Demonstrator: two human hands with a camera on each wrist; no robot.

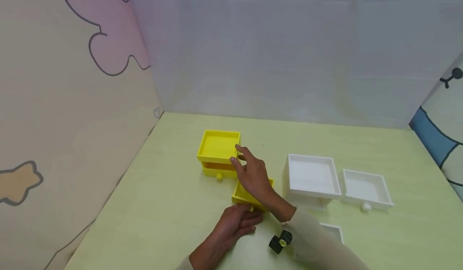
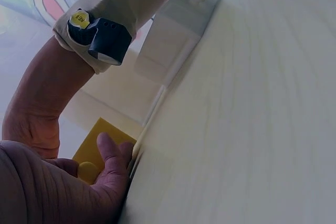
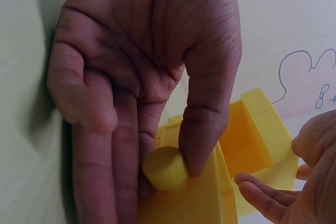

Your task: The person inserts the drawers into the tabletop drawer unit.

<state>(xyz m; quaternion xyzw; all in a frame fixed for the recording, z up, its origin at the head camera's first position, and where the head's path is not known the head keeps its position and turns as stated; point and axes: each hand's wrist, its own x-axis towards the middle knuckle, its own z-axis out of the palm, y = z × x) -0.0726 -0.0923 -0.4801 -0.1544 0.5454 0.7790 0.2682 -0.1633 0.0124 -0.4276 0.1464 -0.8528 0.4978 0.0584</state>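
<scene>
A yellow drawer [image 1: 240,193] lies angled on the table in front of the yellow cabinet [image 1: 218,145]. Palm up, my left hand [image 1: 236,223] pinches the drawer's round knob [image 3: 165,168] between thumb and fingers; the left wrist view also shows the knob [image 2: 88,172] by the thumb. My right hand [image 1: 254,176] hovers over the drawer, thumb and fingers apart at the cabinet's right side, partly hiding both. Whether its fingertips touch the cabinet I cannot tell. The cabinet's lower drawer [image 1: 210,170] is in place, with an open gap above it.
To the right stands a white cabinet [image 1: 314,175], with a white drawer [image 1: 367,187] beside it. Another white piece [image 1: 334,230] shows partly behind the right sleeve. Printed walls bound the table on the left, back and right.
</scene>
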